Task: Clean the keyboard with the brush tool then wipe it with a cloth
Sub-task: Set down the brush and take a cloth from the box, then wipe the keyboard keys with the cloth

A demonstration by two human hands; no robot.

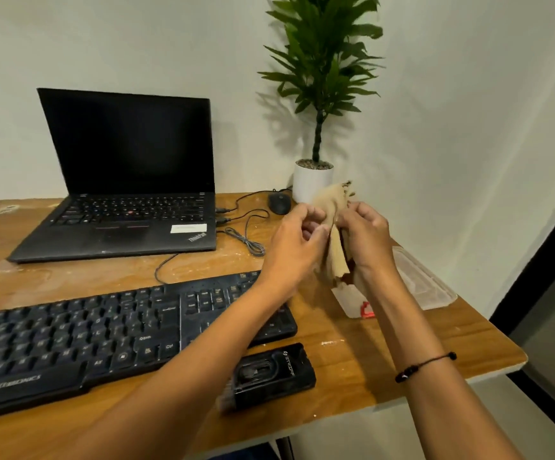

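A wooden surface stands in the corner of a pale-walled room, carrying a laptop, a potted plant, a mouse and a clear plastic lid at its right edge.

From the head camera, you have the beige cloth lifted above the surface, between the keyboard and the plant pot. Your left hand pinches one side of it and your right hand pinches the other, so each grip is closed on fabric, with the cloth hanging bunched between them. The brush tool lies flat on the surface just in front of the keyboard's right end, untouched by either hand. A white packet with a red mark sits below your right wrist; it is partly hidden, so I cannot say what it is.

The step in hand looks like readying the cloth for wiping. Spread it open rather than leaving it wadded, then fold it into a flat pad so a clean face meets the keys. Keep one hand free to steady the keyboard, and wipe along the rows with light pressure so no keycap catches on a loose corner.
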